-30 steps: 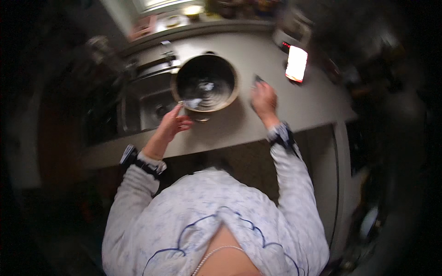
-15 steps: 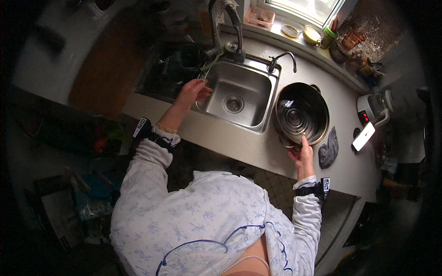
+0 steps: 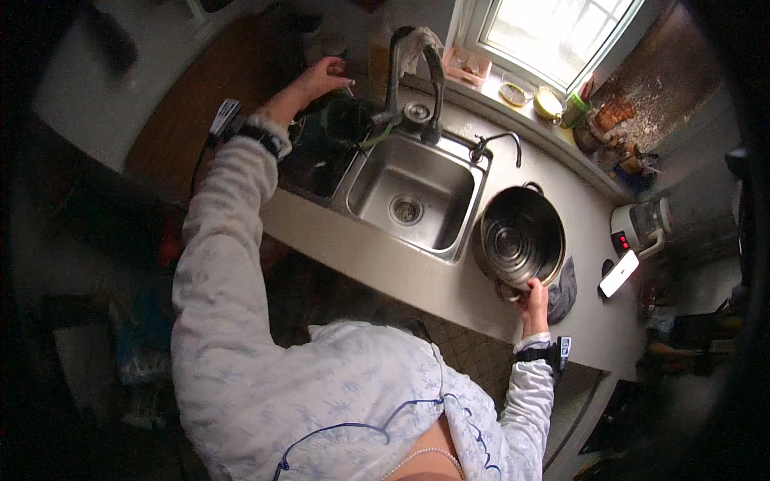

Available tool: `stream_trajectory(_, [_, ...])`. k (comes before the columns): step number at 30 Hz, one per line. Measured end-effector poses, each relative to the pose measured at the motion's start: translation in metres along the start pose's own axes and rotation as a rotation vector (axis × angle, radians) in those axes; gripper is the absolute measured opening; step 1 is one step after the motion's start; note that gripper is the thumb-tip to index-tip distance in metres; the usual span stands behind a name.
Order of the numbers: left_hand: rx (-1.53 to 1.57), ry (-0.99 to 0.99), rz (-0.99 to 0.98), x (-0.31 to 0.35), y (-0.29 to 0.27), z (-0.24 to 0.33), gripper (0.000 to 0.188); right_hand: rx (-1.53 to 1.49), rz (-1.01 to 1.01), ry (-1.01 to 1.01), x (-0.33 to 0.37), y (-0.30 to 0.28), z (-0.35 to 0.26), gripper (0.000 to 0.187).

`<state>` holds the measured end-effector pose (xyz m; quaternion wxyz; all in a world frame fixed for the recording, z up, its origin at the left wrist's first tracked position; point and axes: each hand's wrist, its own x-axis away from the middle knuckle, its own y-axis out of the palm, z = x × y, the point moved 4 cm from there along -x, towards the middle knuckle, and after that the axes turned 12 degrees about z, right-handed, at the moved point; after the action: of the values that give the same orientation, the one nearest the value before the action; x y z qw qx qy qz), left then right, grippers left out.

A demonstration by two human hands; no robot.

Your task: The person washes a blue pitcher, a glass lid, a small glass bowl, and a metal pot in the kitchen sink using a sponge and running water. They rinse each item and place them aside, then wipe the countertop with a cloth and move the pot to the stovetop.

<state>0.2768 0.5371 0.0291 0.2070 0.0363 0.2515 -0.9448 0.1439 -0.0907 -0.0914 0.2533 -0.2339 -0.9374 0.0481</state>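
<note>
Head view: the right hand (image 3: 533,306) clamps the pot (image 3: 533,228) at its near rim, likely steadying it beside the sink (image 3: 385,180), while the left hand (image 3: 323,77), grip unclear, hovers near the faucet (image 3: 393,68).

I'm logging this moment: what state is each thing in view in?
Pot: uncovered, gripped at its near rim
Right hand: closed on the pot's rim
Left hand: fingers bent, hold unclear
Large faucet: no stream visible
Small black tap: no stream visible
Gray cloth: crumpled
Appliance: red display lit
Phone: screen state unclear
</note>
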Motion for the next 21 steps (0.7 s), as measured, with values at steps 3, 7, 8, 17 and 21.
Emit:
stream_trajectory(3, [-0.165,-0.005,0.013,-0.077,0.005,-0.007,0.097,-0.02,0.033,-0.012,-0.002,-0.007,-0.001,0.038])
stream_trajectory(7, [-0.263,0.054,-0.025,-0.168,0.027,-0.01,0.102,-0.259,0.076,-0.024,0.016,-0.017,0.009,0.052])
stream_trajectory(8, [-0.286,0.057,-0.045,-0.187,0.036,-0.013,0.099,-0.261,0.118,0.07,0.025,-0.024,0.018,0.046])
stream_trajectory(17, [-0.525,0.534,-0.26,-0.257,0.096,-0.033,0.1,-0.36,0.561,0.163,0.13,-0.1,0.102,0.028])
stream_trajectory(21, [-0.308,0.598,-0.247,-0.244,0.099,-0.035,0.095,-0.333,0.564,0.134,0.148,-0.107,0.111,0.024])
